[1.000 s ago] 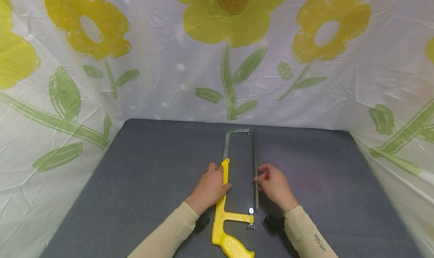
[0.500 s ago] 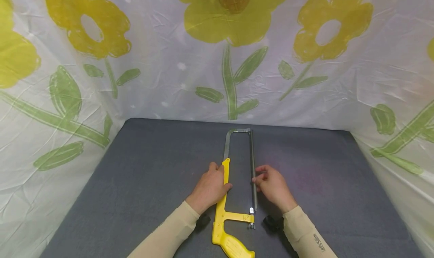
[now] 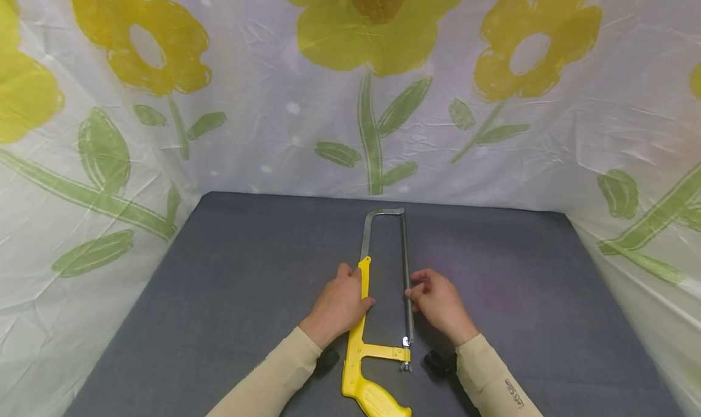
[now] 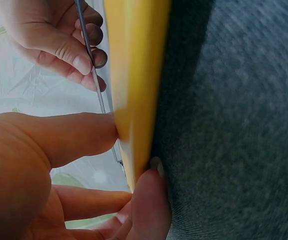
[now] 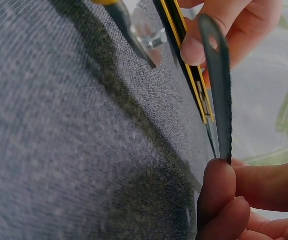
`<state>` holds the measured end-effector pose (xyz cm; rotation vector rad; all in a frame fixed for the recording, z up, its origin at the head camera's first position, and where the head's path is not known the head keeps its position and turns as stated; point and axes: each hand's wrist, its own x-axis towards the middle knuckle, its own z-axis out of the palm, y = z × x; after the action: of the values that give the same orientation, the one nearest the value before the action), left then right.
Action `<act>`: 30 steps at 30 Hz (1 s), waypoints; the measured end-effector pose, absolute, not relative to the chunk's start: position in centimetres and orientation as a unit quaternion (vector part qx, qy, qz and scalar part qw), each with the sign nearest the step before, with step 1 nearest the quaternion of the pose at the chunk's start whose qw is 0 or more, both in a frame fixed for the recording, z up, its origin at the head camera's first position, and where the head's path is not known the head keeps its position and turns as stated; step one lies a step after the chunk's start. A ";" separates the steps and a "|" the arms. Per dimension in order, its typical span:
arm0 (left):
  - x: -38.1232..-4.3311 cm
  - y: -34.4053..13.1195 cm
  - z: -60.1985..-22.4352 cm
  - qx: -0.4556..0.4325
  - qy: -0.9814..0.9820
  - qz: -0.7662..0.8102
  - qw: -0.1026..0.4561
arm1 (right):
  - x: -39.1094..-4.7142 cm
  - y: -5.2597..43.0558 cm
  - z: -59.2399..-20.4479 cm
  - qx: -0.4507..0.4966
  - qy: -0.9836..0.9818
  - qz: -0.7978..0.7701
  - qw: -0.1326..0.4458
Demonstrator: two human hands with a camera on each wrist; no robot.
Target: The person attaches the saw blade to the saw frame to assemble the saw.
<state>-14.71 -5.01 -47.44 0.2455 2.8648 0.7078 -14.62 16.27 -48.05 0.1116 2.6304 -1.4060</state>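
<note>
A hacksaw frame with a yellow handle (image 3: 378, 396) and a bent steel front arm (image 3: 366, 237) lies lengthwise on the dark cloth. My left hand (image 3: 341, 300) grips its yellow bar (image 4: 133, 85), thumb on one side and fingers on the other. In my right hand (image 3: 440, 301), thumb and fingers pinch a thin saw blade (image 3: 406, 252) along its length. The blade runs beside the frame's open side, its far end at the front arm's tip and its near end by the wing-nut fitting (image 3: 406, 353). In the right wrist view the blade's holed end (image 5: 218, 75) points up, toothed edge showing.
Dark grey cloth (image 3: 246, 295) covers the table. Behind it and at both sides hangs a white curtain (image 3: 263, 131) printed with yellow flowers. Dark wrist-camera housings (image 3: 438, 362) sit under the wrists.
My right hand has shifted the blade left, toward the frame, so its far end now meets the front arm's tip. The left hand and hacksaw frame have stayed in place.
</note>
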 end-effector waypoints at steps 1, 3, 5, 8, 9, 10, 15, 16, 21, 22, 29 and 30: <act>-14.7 -5.0 -47.4 0.082 0.963 0.239 0.090 | -14.6 16.3 -48.1 0.037 0.878 -0.470 0.079; -14.7 -5.0 -47.5 0.080 0.963 0.239 0.092 | -14.6 16.2 -48.1 0.038 0.879 -0.469 0.080; -14.7 -4.9 -47.6 0.078 0.963 0.239 0.093 | -14.7 16.3 -48.1 0.039 0.879 -0.468 0.081; -14.7 -4.9 -47.6 0.076 0.964 0.239 0.093 | -14.7 16.2 -48.1 0.042 0.880 -0.466 0.083; -14.7 -4.9 -47.6 0.076 0.964 0.238 0.093 | -14.7 16.2 -48.1 0.041 0.879 -0.468 0.082; -14.7 -4.9 -47.6 0.076 0.964 0.238 0.092 | -14.7 16.2 -48.1 0.042 0.878 -0.469 0.083; -14.6 -5.0 -47.7 0.076 0.964 0.240 0.088 | -14.8 16.2 -48.2 0.042 0.874 -0.477 0.080; -14.6 -5.0 -47.7 0.077 0.963 0.242 0.086 | -14.8 16.2 -48.2 0.044 0.873 -0.479 0.081; -14.5 -5.0 -47.6 0.076 0.963 0.243 0.085 | -14.9 16.3 -48.4 0.047 0.871 -0.481 0.084; -14.5 -5.0 -47.6 0.076 0.964 0.241 0.085 | -14.9 16.3 -48.4 0.048 0.870 -0.483 0.084; -14.5 -4.9 -47.5 0.073 0.966 0.235 0.084 | -14.9 16.3 -48.6 0.047 0.864 -0.493 0.086; -14.5 -4.9 -47.5 0.072 0.966 0.236 0.084 | -14.9 16.3 -48.7 0.047 0.864 -0.494 0.086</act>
<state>-14.52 -4.86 -47.46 0.2151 2.8808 0.7027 -14.94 16.35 -48.68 0.1395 2.5749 -1.4733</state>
